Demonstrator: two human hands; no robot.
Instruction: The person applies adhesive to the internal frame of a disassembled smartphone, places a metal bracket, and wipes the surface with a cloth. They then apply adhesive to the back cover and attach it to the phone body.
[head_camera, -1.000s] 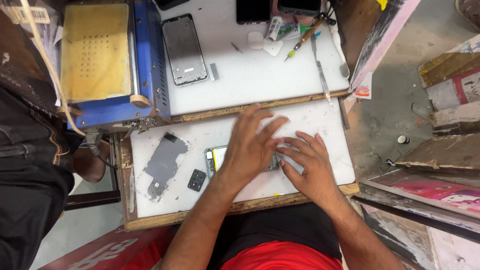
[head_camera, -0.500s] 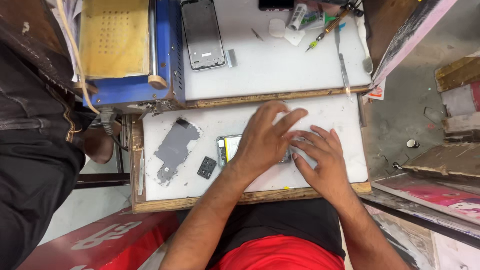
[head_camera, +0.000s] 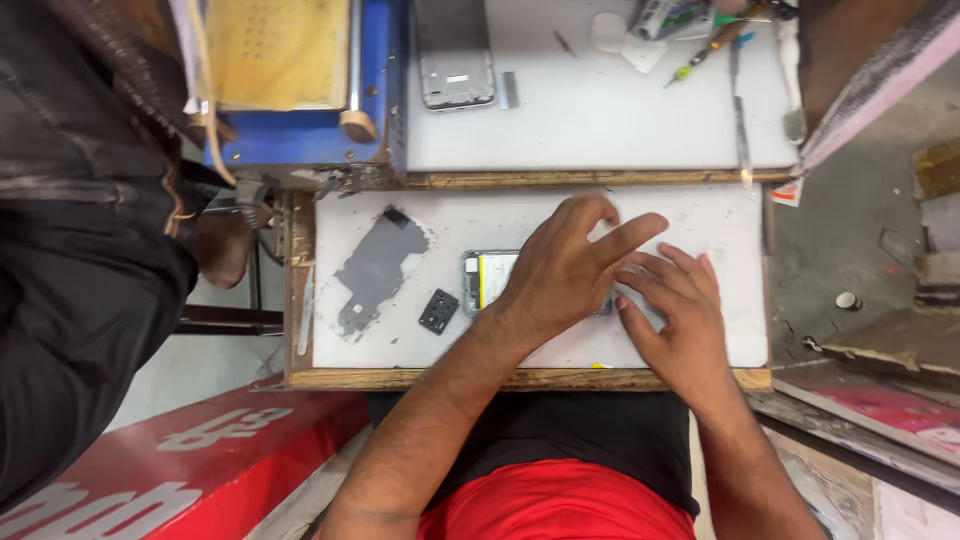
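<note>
An opened phone (head_camera: 485, 280) with a pale yellow battery lies flat on a white pull-out board (head_camera: 700, 215). My left hand (head_camera: 565, 270) lies over most of it, fingers spread, holding it down. My right hand (head_camera: 675, 320) is just to the right, thumb and fingertips at the phone's right end, partly tucked under my left fingers. That end of the phone is hidden. A grey metal shield plate (head_camera: 375, 270) and a small black square part (head_camera: 438, 311) lie to the left of the phone.
The upper white tabletop (head_camera: 600, 120) holds a bare phone frame (head_camera: 455, 60), a screwdriver (head_camera: 700, 55) and tweezers (head_camera: 738, 110). A blue machine with a yellow pad (head_camera: 285, 60) stands at the back left. A person in black (head_camera: 80, 260) stands left; a red box (head_camera: 200, 450) is below.
The view has shifted, so the board sits more to the right and lower. Both hands stay on the phone; my left fingers have spread a little.
</note>
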